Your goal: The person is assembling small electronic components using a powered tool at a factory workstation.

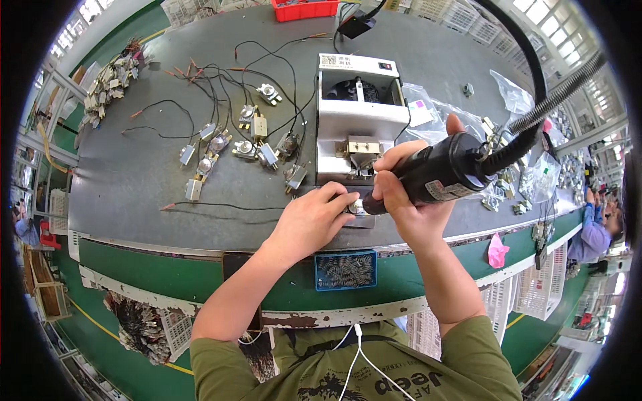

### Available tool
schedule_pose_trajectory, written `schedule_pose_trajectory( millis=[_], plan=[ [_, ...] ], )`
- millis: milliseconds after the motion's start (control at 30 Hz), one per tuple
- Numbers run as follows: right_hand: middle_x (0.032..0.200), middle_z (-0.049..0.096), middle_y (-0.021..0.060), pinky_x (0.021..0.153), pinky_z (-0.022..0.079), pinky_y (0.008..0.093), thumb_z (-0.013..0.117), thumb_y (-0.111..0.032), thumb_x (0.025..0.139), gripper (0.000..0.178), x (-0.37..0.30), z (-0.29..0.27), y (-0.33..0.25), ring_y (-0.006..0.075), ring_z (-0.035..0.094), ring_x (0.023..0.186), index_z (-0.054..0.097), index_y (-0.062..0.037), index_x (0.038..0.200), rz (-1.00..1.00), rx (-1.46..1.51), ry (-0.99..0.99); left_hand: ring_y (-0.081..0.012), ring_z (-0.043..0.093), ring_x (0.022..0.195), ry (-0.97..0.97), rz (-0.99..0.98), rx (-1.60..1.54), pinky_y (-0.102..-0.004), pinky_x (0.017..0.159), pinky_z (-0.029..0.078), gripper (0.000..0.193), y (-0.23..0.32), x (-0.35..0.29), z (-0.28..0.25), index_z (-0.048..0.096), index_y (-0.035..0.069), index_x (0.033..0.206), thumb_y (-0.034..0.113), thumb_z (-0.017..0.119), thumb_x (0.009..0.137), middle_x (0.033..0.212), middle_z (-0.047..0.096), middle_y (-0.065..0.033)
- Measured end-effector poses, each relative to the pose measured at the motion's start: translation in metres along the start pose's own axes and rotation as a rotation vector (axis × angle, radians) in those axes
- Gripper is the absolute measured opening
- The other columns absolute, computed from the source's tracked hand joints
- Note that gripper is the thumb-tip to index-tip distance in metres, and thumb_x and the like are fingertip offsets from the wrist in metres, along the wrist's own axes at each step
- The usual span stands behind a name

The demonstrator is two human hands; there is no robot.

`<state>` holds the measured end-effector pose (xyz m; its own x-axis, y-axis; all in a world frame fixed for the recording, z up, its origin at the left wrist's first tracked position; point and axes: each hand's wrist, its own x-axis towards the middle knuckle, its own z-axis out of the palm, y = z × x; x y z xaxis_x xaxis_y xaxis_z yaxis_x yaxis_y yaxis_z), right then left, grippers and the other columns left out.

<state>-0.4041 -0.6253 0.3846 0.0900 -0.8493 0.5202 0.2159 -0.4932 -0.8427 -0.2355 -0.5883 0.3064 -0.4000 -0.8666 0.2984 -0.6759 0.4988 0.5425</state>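
My right hand (422, 210) is wrapped round a black electric screwdriver (441, 170), which is tilted with its nose down to the left. A coiled metal hose and a black cable run up from its rear end. The nose meets a small round metal part (356, 206) on a fixture at the table's front. With fingers bent, my left hand (309, 219) pinches that part from the left; the fingers partly hide it. Just beyond both hands stands a white screw-feeding machine (358, 120) with metal pieces at its front.
Several small switch-like parts with black wires (244, 147) lie to the left. A heap of similar parts (114, 83) sits at the far left edge. Blue tray (346, 289) of screws is in front; plastic bags (515, 93) and metal parts lie right. A red bin (304, 11) stands at the back.
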Motion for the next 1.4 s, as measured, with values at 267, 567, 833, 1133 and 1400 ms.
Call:
schedule_pose_trajectory(
  millis=[267,567,833,1133,1400],
  plan=[
    [0.099,0.066,0.0146,0.065,0.054,0.0258,0.065,0.011,0.085,0.099,-0.001,0.004,0.001,0.0122,0.063,0.07,-0.002,-0.0053,0.156,-0.09,-0.07,-0.116,-0.0249,0.066,0.091,-0.007,-0.008,0.002,-0.0384,0.075,0.056,0.034,0.001,-0.002,-0.003,0.066,0.012,0.119,0.024,0.073,0.088,0.108,0.059,-0.0037],
    [0.097,0.063,0.017,0.057,0.052,0.028,0.064,0.007,0.085,0.098,0.008,-0.014,-0.036,0.0158,0.06,0.058,0.003,-0.0174,0.159,-0.089,-0.07,-0.147,-0.026,0.068,0.083,-0.005,0.041,-0.027,-0.0375,0.064,0.057,0.034,0.013,-0.007,-0.019,0.065,0.02,0.121,0.019,0.073,0.088,0.108,0.059,-0.0021],
    [0.116,0.064,0.0162,0.079,0.052,0.0256,0.066,0.008,0.086,0.098,0.011,-0.001,-0.012,0.0128,0.065,0.086,0.004,-0.0063,0.16,0.008,-0.103,-0.02,-0.0252,0.068,0.08,-0.06,-0.111,0.032,-0.0367,0.066,0.058,0.038,0.029,-0.036,-0.033,0.066,0.022,0.121,0.012,0.073,0.085,0.108,0.063,-0.0015],
    [0.147,0.045,0.0282,0.1,0.052,0.0417,0.064,-0.006,0.095,0.069,0.006,-0.024,-0.003,0.0334,0.061,0.12,0.024,-0.0063,0.152,-0.208,-0.235,-0.028,-0.0202,0.062,0.098,0.735,-1.05,0.611,-0.0308,0.086,0.051,0.034,-0.065,-0.338,-0.163,0.061,0.007,0.135,0.015,0.056,0.103,0.122,0.065,-0.0107],
    [0.149,0.041,0.0267,0.112,0.039,0.0496,0.058,-0.008,0.1,0.071,-0.01,-0.039,-0.001,0.0368,0.046,0.136,0.015,-0.0079,0.157,-0.316,-0.392,0.141,-0.0353,0.061,0.114,0.477,-1.465,0.442,-0.0401,0.099,0.048,0.04,-0.042,-0.559,0.009,0.058,0.009,0.137,0.017,0.062,0.097,0.13,0.063,-0.019]
  ],
)
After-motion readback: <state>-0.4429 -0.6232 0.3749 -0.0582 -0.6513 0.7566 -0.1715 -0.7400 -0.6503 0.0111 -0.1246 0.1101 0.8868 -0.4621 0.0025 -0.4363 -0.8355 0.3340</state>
